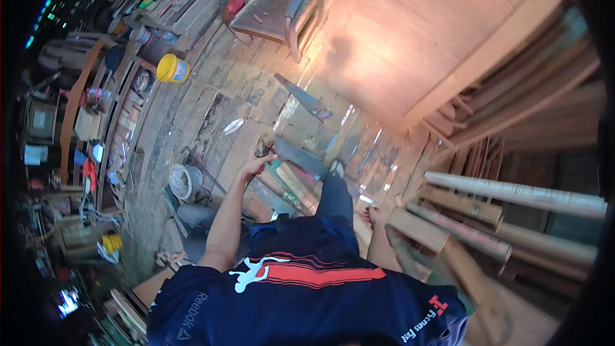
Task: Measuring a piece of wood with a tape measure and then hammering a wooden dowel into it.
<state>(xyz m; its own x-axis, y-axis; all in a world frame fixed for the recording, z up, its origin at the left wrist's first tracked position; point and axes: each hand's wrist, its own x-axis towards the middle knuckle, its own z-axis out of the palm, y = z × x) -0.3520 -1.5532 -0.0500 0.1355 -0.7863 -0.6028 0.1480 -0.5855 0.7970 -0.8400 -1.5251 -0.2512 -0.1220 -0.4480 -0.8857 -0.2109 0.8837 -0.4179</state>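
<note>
Your left hand [256, 165] grips a short wooden handle [263, 147]; your right hand [373, 216] hangs by timber lengths [416, 229], fingers unreadable.

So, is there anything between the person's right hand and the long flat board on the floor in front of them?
The person's own right leg lies between the right hand and the board. The left hand, holding a small tool, is already near it.

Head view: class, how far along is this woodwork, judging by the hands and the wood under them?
Done: nothing finished shows. In hand: the left hand grips a wooden tool handle above a short plank on the floor; the right hand rests low by the stacked planks. Left: a handsaw lies apart, and the long poles lie untouched.
</note>
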